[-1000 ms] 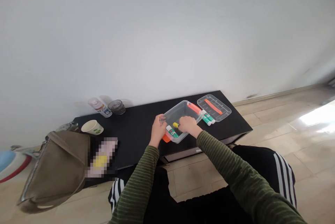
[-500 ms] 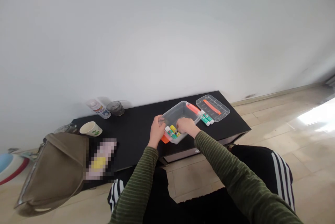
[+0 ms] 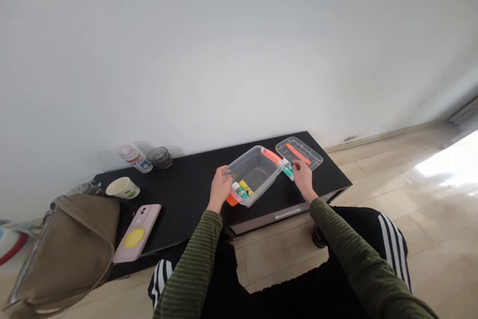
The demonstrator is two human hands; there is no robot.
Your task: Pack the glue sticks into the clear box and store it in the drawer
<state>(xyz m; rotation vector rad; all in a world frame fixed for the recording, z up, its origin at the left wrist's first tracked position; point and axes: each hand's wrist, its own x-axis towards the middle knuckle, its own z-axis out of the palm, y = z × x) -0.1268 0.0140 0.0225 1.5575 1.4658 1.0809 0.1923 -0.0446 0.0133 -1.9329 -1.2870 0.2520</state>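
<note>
My left hand is closed on the left rim of a clear plastic box with orange latches. Inside, at the box's left end, a green-and-white glue stick and a yellow one lie side by side. To the right of the box, my right hand has its fingers pinched on a green-and-white glue stick, which they mostly cover. Another glue stick lies just left of those fingers. Behind them rests the clear lid with its orange handle.
Everything stands on a low black cabinet against the wall. On its left are a pink phone, a paper cup, a dark glass, a spray can and a brown bag.
My right hand has come out of the box and moved right to the glue sticks beside it. My left hand stays on the box rim.
</note>
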